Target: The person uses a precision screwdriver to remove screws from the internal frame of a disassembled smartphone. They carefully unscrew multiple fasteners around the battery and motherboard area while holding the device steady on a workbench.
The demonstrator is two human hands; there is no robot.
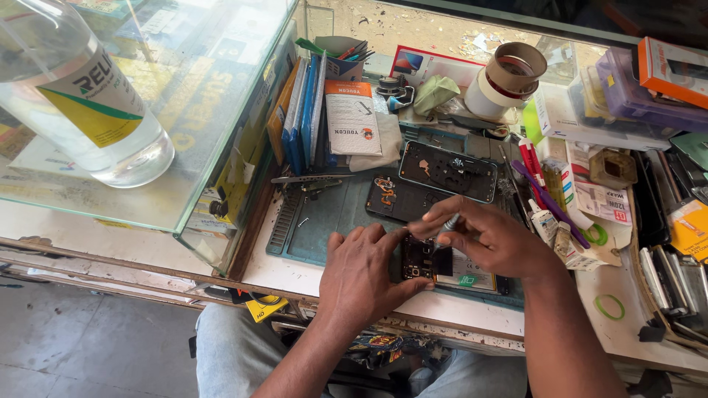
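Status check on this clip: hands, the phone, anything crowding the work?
Left hand steadies opened phone. Right hand holds screwdriver over it. Back cover lies just beyond, apart.
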